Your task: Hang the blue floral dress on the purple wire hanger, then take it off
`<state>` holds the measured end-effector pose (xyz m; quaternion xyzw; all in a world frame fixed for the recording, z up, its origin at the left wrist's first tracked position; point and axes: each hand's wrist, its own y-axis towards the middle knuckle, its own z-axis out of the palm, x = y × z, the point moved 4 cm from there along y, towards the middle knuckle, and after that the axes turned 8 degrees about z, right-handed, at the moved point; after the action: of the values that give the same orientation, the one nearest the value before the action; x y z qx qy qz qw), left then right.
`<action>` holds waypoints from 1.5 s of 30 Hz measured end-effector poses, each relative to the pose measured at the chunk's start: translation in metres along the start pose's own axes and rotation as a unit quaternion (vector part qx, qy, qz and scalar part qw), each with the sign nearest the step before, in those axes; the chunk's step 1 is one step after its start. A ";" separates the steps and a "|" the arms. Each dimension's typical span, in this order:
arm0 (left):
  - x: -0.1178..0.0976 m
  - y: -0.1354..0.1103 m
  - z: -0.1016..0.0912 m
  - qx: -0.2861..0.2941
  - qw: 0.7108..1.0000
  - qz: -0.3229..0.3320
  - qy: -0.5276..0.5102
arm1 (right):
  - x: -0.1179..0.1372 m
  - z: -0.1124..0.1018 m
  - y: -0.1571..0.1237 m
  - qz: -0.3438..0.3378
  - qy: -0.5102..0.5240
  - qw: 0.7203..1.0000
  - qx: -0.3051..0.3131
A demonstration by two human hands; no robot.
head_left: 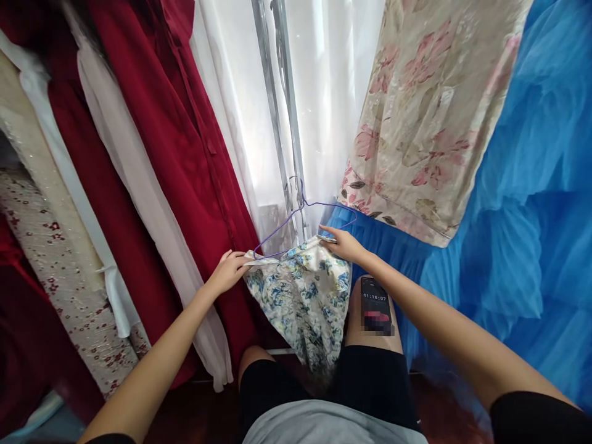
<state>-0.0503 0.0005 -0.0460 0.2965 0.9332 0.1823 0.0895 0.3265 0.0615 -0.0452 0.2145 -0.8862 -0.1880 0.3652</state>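
A white garment with blue and yellow flowers [305, 290] hangs down between my knees, tapering toward the floor. Its exact kind is not clear. My left hand [229, 271] pinches the left end of its top edge. At the right end of that edge, my right hand [345, 243] has the fabric between thumb and fingers. A thin purple hanger [281, 229] is at the garment's top, its left corner close to my left fingertips and its right arm above my right hand. The hanger's hook is up by a metal pole. Part of its lower bar is hidden by the cloth.
Long dark red dresses [152, 123] hang at the left. A beige floral dress [416, 123] and blue ruffled tulle [531, 216] hang at the right. Metal poles [287, 92] stand before a white curtain [333, 74]. A phone [374, 299] lies on my right thigh.
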 end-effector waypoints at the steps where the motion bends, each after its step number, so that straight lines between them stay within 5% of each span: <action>1: 0.000 0.001 -0.007 -0.003 1.000 0.009 0.013 | -0.004 0.005 0.006 0.009 -0.022 1.000 0.002; 10: 0.004 -0.003 -0.046 -0.024 0.997 -0.017 0.068 | 0.011 0.006 -0.019 -0.008 -0.069 0.997 0.022; 17: -0.063 0.049 -0.064 -0.109 0.989 0.075 -0.060 | 0.055 -0.009 -0.054 -0.007 -0.080 0.996 0.047; 21: -0.083 0.073 -0.064 -0.229 0.970 0.011 -0.081 | 0.070 -0.020 -0.066 -0.017 -0.054 0.998 0.036; 25: -0.080 0.076 -0.065 -0.303 0.951 -0.017 -0.060 | 0.050 -0.051 -0.081 -0.033 -0.006 0.999 -0.021; 31: -0.079 0.076 -0.060 -0.283 0.959 0.020 -0.013 | -0.005 -0.098 -0.075 -0.009 0.006 0.990 -0.144; 36: -0.080 0.079 -0.053 -0.275 0.961 0.004 -0.001 | -0.012 -0.106 -0.049 0.040 -0.041 0.986 -0.157; 41: -0.078 0.074 -0.063 -0.285 0.958 -0.018 -0.004 | -0.006 -0.113 -0.032 0.107 -0.078 0.986 -0.103; 45: -0.063 0.063 -0.078 -0.337 0.940 -0.056 0.011 | -0.010 -0.119 -0.028 0.160 0.122 0.980 0.000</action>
<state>0.0113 -0.0112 0.0543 0.1942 0.8331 0.4840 0.1844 0.4265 0.0226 0.0147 0.0916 -0.8579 -0.0996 0.4956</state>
